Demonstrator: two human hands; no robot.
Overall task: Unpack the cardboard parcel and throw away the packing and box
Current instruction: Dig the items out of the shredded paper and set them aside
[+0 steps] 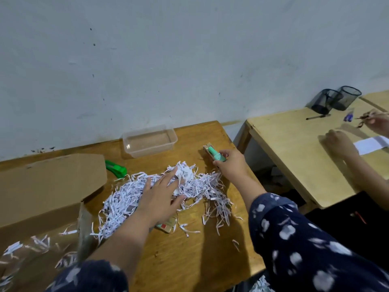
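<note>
An open cardboard box (48, 186) lies at the left of the wooden table (189, 260), its flaps spread, with a few paper shreds inside. A heap of white shredded paper (202, 186) covers the table's middle. My left hand (160, 197) lies flat on the heap with fingers spread. My right hand (229, 163) grips a small mint-green item on a cardboard backing (213, 153) at the table's far right. A small carton packet (168, 225) peeks out under my left wrist.
A clear plastic tub (149, 141) stands near the wall. A green box cutter (116, 169) lies beside the box flap. To the right, another person's hands (341, 142) work at a second table (294, 148) with two mesh pen cups (334, 100).
</note>
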